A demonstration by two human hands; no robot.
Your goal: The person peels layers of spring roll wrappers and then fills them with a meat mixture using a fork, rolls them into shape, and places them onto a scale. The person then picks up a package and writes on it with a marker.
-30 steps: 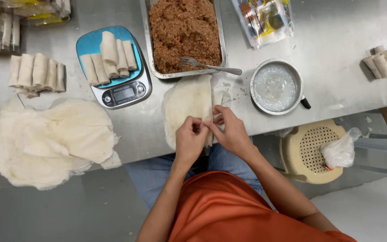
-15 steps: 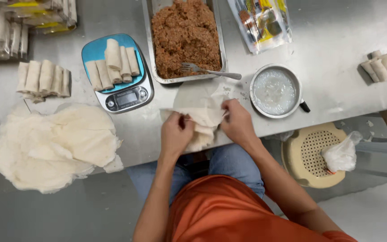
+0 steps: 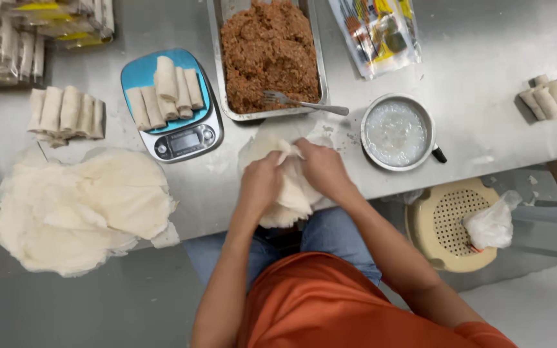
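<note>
Item: wrapper (image 3: 285, 193) on bench (image 3: 478, 122). My left hand (image 3: 260, 182) and right hand (image 3: 320, 169) are pinching it, each grip closing on its top edge, near tray (image 3: 320, 77).

head view, straight down, close over table (image 3: 485, 129)

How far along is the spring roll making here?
Done: rolls sit on the scale and in groups at left and right. In hand: both hands work one wrapper. Left: plenty of filling in the tray and a wrapper pile.
</note>
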